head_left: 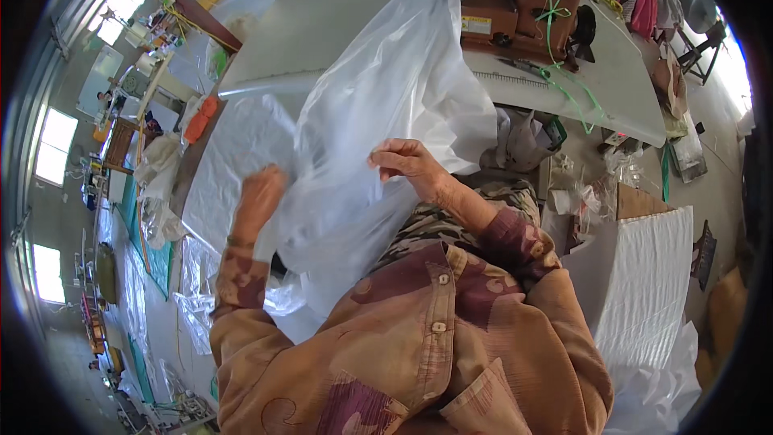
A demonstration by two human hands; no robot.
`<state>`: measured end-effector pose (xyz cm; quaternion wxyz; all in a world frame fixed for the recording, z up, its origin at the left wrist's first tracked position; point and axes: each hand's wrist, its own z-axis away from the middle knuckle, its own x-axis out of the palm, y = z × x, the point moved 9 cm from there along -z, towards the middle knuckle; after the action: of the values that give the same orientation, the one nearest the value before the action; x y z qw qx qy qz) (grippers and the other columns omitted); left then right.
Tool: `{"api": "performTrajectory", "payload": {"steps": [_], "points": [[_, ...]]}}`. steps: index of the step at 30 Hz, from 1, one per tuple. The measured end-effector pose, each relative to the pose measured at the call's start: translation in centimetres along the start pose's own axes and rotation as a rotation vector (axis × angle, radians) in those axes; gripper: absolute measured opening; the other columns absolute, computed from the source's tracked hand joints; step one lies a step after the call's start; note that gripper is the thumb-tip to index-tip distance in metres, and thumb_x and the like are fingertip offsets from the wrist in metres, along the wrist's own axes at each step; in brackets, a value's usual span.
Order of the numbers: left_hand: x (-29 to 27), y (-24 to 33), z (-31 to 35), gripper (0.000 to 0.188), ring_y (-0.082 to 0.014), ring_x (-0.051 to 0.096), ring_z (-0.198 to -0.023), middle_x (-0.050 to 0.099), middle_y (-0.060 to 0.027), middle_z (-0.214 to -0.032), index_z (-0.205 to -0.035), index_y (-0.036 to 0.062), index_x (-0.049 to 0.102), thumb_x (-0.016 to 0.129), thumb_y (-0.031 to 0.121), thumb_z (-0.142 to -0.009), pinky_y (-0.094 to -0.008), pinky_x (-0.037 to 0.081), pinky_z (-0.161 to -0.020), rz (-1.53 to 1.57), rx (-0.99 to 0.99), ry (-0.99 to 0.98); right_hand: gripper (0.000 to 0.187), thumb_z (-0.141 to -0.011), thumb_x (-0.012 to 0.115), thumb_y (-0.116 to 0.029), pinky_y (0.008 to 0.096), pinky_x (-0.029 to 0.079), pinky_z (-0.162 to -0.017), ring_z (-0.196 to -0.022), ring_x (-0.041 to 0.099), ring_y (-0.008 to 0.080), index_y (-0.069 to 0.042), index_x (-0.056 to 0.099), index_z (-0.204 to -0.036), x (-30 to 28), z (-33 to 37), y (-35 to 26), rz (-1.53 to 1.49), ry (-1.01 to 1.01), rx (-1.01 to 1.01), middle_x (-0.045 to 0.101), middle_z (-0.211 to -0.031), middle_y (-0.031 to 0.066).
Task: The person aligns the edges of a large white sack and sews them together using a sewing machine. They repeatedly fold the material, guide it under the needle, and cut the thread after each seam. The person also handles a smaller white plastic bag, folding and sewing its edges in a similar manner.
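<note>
A large sheet of translucent plastic film [354, 105] hangs from the needle area of a brown sewing machine [515, 16] and drapes down over my lap. My right hand [407, 164] is in front of the film, thumb and fingers pinched together at its surface. To the left, my left hand [263, 192] is curled into a loose fist beside the film's left edge. It is slightly blurred, and whatever its fingers may hold is hidden. Another flat piece of clear film [241, 161] lies under and beyond the left hand.
The sewing machine stands on a pale grey table [314, 24] with a ruler strip [507, 78] along its near edge. Green cord [576, 97] trails off the machine. A stack of white folded sheets [644, 282] is at my right. An orange bundle [201, 118] is at the left.
</note>
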<state>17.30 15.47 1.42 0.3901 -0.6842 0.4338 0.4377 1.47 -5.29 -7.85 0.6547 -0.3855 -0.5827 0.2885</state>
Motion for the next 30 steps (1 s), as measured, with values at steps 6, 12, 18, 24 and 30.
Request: {"api": "performTrajectory", "payload": {"steps": [6, 12, 18, 24, 30], "points": [[-5.9, 13.4, -9.5, 0.028, -0.0292, 0.068, -0.088, 0.070, -0.0157, -0.099, -0.110, -0.0014, 0.066, 0.072, 0.015, -0.088, -0.0356, 0.053, -0.074, 0.649, 0.104, 0.185, 0.014, -0.100, 0.058, -0.013, 0.0271, 0.053, -0.069, -0.071, 0.063, 0.0110, -0.001, 0.062, -0.093, -1.3, 2.5, -0.3, 0.112, 0.127, -0.266, 0.069, -0.091, 0.0050], [2.2, 15.3, -11.1, 0.028, -0.0070, 0.060, -0.072, 0.067, -0.0029, -0.080, -0.102, -0.0025, 0.068, 0.078, 0.020, -0.088, -0.0229, 0.049, -0.065, 1.100, -0.242, -0.126, 0.023, -0.091, 0.065, -0.008, 0.0399, 0.054, -0.076, -0.083, 0.067, 0.0324, 0.001, 0.061, -0.112, 1.4, 6.0, -4.5, 0.809, 0.179, -0.518, 0.064, -0.103, 0.0182], [6.1, 15.7, -10.7, 0.019, -0.0041, 0.059, -0.069, 0.066, -0.0013, -0.075, -0.093, -0.0034, 0.070, 0.073, 0.015, -0.091, -0.0231, 0.048, -0.060, 1.200, -0.316, -0.076, 0.026, -0.091, 0.065, -0.007, 0.0350, 0.052, -0.093, -0.104, 0.068, 0.0272, -0.002, 0.066, -0.117, -3.3, 7.8, -4.6, 0.937, 0.210, -0.380, 0.068, -0.121, 0.0156], [5.6, 16.2, -10.1, 0.014, -0.0012, 0.048, -0.060, 0.068, -0.0018, -0.080, -0.099, -0.0014, 0.071, 0.063, 0.009, -0.095, -0.0186, 0.038, -0.053, 1.513, -0.437, -0.086, 0.039, -0.092, 0.065, -0.017, 0.0367, 0.041, -0.102, -0.120, 0.054, 0.0253, 0.006, 0.060, -0.124, -24.5, 8.3, -0.6, 0.372, 1.145, -0.622, 0.057, -0.136, 0.0159], [5.1, 16.7, -10.1, 0.015, 0.0000, 0.041, -0.052, 0.064, -0.0010, -0.079, -0.104, 0.0001, 0.070, 0.059, 0.007, -0.094, -0.0152, 0.030, -0.046, 1.673, -0.447, -0.115, 0.032, -0.081, 0.075, -0.020, 0.0516, 0.035, -0.100, -0.110, 0.056, 0.0361, -0.004, 0.066, -0.107, -20.1, 4.4, -4.7, 1.471, 0.922, -0.532, 0.063, -0.115, 0.0137]]}}
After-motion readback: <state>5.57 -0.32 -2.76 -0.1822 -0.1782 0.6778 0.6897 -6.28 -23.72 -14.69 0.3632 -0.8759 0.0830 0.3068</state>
